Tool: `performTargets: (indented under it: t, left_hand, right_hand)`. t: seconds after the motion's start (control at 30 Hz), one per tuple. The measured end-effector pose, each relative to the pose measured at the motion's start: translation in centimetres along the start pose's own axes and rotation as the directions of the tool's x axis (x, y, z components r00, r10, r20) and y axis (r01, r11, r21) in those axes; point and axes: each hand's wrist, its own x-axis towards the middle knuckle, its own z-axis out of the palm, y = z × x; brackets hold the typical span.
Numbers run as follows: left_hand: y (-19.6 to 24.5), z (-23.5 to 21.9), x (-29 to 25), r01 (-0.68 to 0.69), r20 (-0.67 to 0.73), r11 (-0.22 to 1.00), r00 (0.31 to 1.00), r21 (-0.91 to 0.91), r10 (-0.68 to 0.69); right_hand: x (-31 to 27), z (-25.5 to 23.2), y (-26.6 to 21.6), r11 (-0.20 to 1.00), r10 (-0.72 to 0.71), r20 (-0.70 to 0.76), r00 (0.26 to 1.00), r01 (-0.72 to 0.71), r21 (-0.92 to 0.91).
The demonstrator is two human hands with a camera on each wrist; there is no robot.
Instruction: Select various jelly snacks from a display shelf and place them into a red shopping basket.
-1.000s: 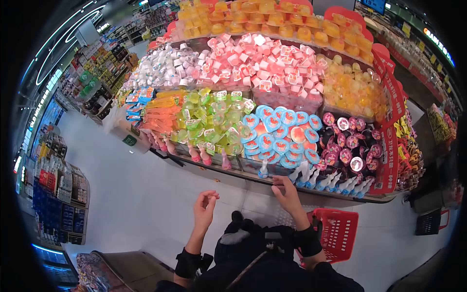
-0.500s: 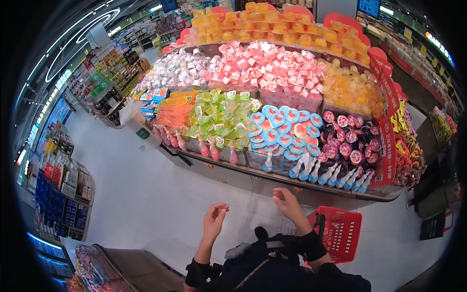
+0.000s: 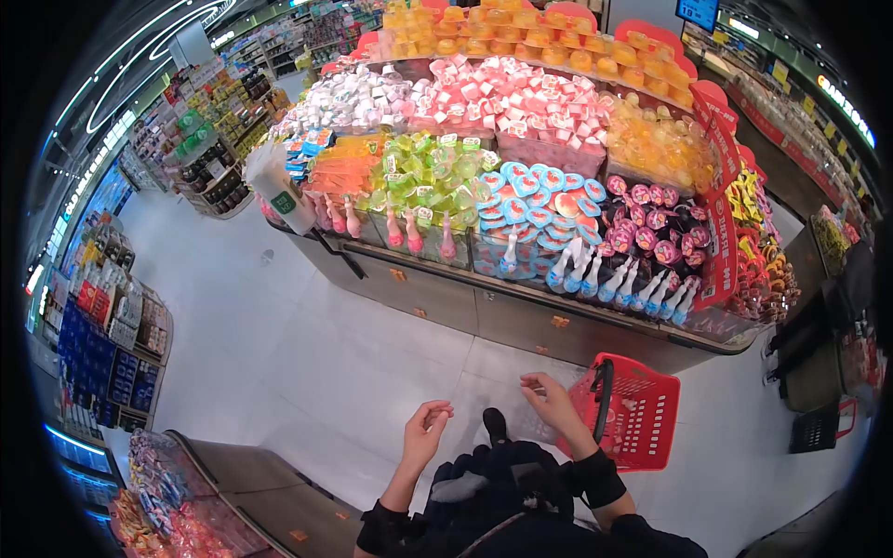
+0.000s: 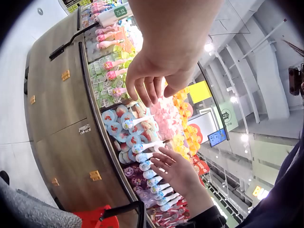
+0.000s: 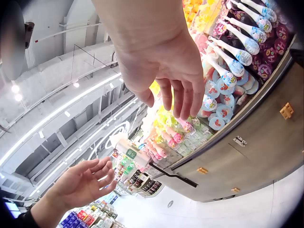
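Observation:
My left hand (image 3: pixel 426 435) and right hand (image 3: pixel 551 402) are held out in front of my body with a gap between them. Both are empty, fingers loosely bent. Beyond them stands a display counter (image 3: pixel 409 296) heaped with packaged sweets. Nearest the hands are blue-lidded heart-shaped cups (image 3: pixel 526 200), green cups (image 3: pixel 430 172) and dark cups with pink lids (image 3: pixel 651 219). Blue-and-white bottle-shaped items (image 3: pixel 619 284) and pink ones (image 3: pixel 395 229) line the counter's front edge. A red shopping basket (image 3: pixel 659 418) with a black handle is beside my right forearm.
Pink cups (image 3: pixel 521 98), white cups (image 3: pixel 358 98) and orange cups (image 3: pixel 558 46) rise at the back. A roll of bags (image 3: pixel 284 197) hangs at the counter's left end. Another sweets bin (image 3: pixel 172 474) stands at lower left, shelves (image 3: pixel 112 335) farther left. A person (image 3: pixel 819 316) is at far right.
The counter has shifted upward in the head view, showing more floor and counter front. The basket shows more fully. My hands stay empty, and the left has come slightly nearer the right.

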Motion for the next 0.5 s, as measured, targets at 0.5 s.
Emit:
performTargets:
  t: [0.5]
  left_hand:
    - [-0.7,4.7,-2.2,0.026,0.178,1.000,0.984,-0.011,-0.024]
  right_hand:
    - [-5.1,-4.5,2.1,0.992,0.051,-0.258,0.965,-0.078,-0.095]
